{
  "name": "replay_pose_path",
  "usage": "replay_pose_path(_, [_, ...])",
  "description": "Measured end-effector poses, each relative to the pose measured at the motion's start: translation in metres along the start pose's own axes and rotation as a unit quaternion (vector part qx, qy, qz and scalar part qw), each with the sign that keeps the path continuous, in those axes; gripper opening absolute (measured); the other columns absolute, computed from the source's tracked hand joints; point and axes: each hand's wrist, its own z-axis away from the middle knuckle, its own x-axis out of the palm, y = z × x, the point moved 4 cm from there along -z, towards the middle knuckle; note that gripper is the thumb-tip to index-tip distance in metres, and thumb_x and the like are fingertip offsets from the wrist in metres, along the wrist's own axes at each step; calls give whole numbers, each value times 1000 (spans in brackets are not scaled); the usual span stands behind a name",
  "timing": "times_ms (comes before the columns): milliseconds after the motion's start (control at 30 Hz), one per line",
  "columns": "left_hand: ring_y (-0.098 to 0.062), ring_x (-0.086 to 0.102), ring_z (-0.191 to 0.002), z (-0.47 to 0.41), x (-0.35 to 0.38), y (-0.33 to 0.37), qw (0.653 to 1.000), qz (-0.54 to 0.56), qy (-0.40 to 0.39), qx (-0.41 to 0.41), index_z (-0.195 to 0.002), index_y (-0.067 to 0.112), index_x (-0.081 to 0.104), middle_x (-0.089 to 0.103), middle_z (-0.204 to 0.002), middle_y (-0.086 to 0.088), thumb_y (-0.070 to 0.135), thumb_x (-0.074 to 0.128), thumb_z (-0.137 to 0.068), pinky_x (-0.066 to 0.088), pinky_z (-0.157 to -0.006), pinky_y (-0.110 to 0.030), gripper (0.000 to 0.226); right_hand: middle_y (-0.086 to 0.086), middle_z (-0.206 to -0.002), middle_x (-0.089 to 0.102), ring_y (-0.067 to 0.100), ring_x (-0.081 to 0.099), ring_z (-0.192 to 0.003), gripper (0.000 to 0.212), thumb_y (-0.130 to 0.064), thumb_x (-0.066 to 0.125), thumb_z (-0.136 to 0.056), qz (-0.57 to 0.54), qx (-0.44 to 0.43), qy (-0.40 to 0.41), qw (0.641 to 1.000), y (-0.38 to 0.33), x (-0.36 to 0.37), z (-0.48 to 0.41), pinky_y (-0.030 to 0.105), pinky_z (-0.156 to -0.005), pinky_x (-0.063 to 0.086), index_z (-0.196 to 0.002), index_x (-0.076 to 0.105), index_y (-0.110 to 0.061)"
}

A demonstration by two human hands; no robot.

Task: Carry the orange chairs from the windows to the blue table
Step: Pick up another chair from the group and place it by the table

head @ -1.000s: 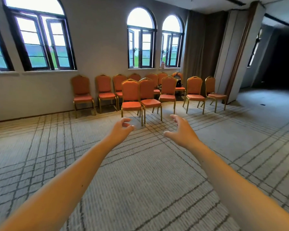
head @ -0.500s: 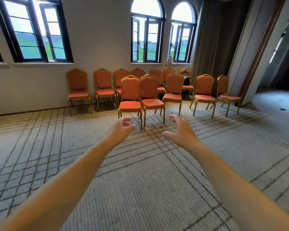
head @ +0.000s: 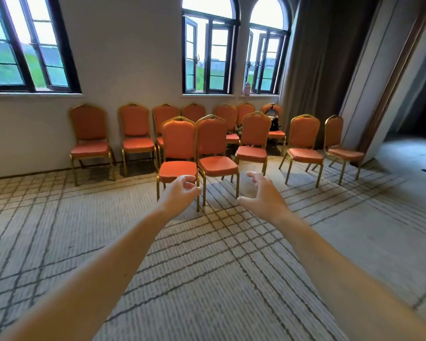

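Several orange chairs with gold frames stand under the windows. The two nearest stand side by side: the left front chair (head: 178,153) and the right front chair (head: 215,153). Both my arms reach forward over the carpet. My left hand (head: 180,194) hangs in front of the left front chair's seat edge, fingers loosely curled, holding nothing. My right hand (head: 262,195) is spread to the right of the right front chair, empty and apart from it. No blue table is in view.
More orange chairs line the wall (head: 89,141) and curve right (head: 304,146), (head: 340,143). A black bag (head: 273,119) sits on a back chair. A pink bottle (head: 247,88) stands on the windowsill. A dark curtain and a partition wall (head: 379,77) stand at right, patterned carpet underfoot.
The chairs have come closer and larger in view as I walk toward them. Both hands stay stretched forward, empty, in much the same pose.
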Motion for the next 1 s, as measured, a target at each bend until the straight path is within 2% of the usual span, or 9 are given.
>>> replay_pose_path(200, [-2, 58, -92, -142, 30, -36, 1000, -11, 3, -11, -129, 18, 52, 61, -101, 11, 35, 64, -87, 41, -70, -17, 46, 4, -150, 38, 21, 40, -135, 83, -29, 75, -78, -5, 0, -7, 1000, 50, 29, -150, 35, -99, 41, -149, 33, -25])
replay_pose_path(333, [-7, 59, -98, -254, 49, -52, 999, -15, 19, -26, -131, 18, 50, 62, -108, 4, 34, 63, -88, 48, -81, -23, 47, 4, -152, 35, 22, 40, -135, 83, -32, 75, -80, -10, -11, -19, 1000, 79, 42, -272, 36, -100, 41, -150, 31, -27])
replay_pose_path(467, [-9, 58, -102, -357, 61, -61, 998, -19, 43, -35, -131, 18, 50, 60, -113, 2, 36, 62, -88, 49, -85, -26, 48, 6, -150, 37, 22, 40, -133, 84, -32, 75, -79, -24, -36, -39, 998, 94, 56, -391, 38, -101, 42, -150, 32, -24])
replay_pose_path(567, [-9, 58, -102, -412, 67, -79, 997, -24, 46, -61, -131, 19, 49, 58, -111, 5, 37, 62, -89, 49, -85, -27, 48, 8, -150, 38, 24, 40, -135, 84, -29, 76, -79, -14, -51, -69, 996, 102, 77, -457, 41, -104, 43, -150, 32, -21])
replay_pose_path(733, [-12, 58, -103, -511, 66, -129, 993, -28, 60, -99, -132, 17, 48, 57, -110, 3, 35, 61, -90, 49, -86, -29, 48, 6, -150, 38, 22, 40, -135, 85, -32, 77, -79, 6, -58, -111, 992, 120, 125, -565, 38, -102, 42, -150, 32, -23])
replay_pose_path(833, [-10, 58, -100, -583, 67, -165, 991, -28, 61, -116, -132, 18, 48, 58, -112, 2, 35, 61, -89, 49, -82, -28, 48, 5, -151, 37, 21, 37, -137, 85, -33, 77, -79, 4, -55, -126, 991, 134, 159, -636, 38, -103, 40, -150, 31, -25])
replay_pose_path(1000, [-2, 56, -89, -721, 64, -219, 990, -20, 47, -131, -131, 21, 48, 57, -111, 4, 37, 60, -89, 46, -67, -21, 47, 4, -151, 37, 22, 38, -137, 85, -33, 77, -79, 13, -27, -146, 989, 150, 216, -766, 40, -104, 42, -150, 31, -25])
